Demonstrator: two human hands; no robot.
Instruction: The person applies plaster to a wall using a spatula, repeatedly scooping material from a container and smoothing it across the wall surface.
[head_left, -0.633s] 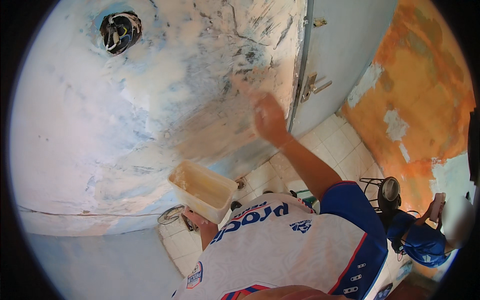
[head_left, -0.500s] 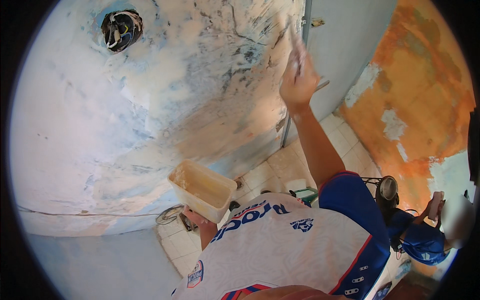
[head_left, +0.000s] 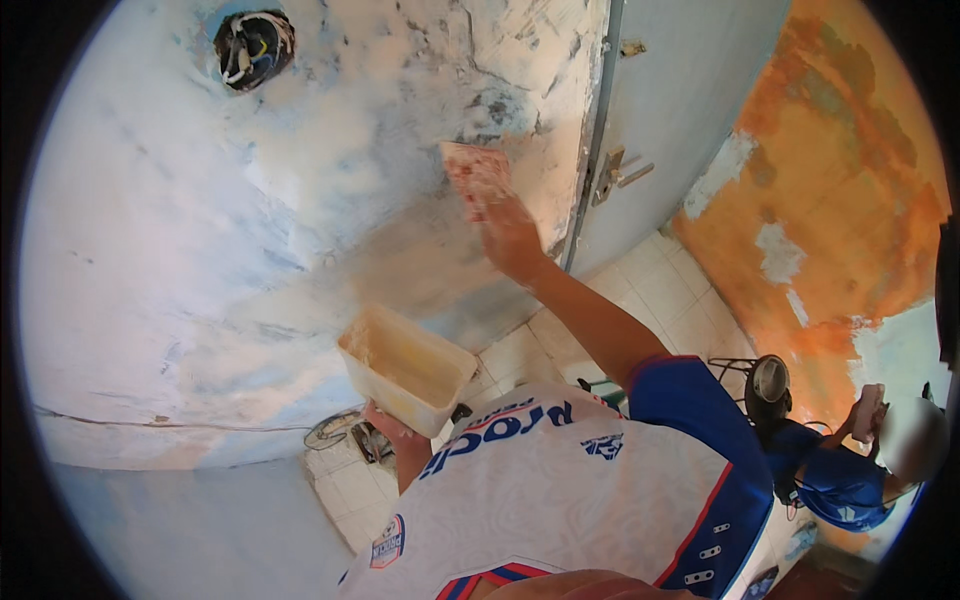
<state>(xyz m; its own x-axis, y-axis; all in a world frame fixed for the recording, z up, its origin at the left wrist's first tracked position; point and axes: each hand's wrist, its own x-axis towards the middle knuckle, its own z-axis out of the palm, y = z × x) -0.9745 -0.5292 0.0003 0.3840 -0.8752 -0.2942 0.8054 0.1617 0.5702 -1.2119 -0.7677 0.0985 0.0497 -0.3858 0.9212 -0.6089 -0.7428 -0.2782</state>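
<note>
My right hand (head_left: 505,228) is closed on a flat spatula (head_left: 472,160), smeared pinkish and blurred, against or just off the patchy white plastered wall (head_left: 185,240), left of the door frame. Below it, my left hand (head_left: 388,425) grips a rectangular cream plastic tub (head_left: 402,368) from underneath, with pale residue inside. A round hole with loose wires (head_left: 250,48) is in the wall at upper left.
A grey door with handle (head_left: 615,175) adjoins a patchy orange wall (head_left: 810,180). A person in blue (head_left: 840,485) holds a small object at lower right, beside a dark stand-like item (head_left: 760,385). Cables (head_left: 335,435) lie on the tiled floor (head_left: 515,355).
My right hand swept up toward the door frame, then came back down and left across the wall with the spatula. My left hand and the tub stayed nearly in place.
</note>
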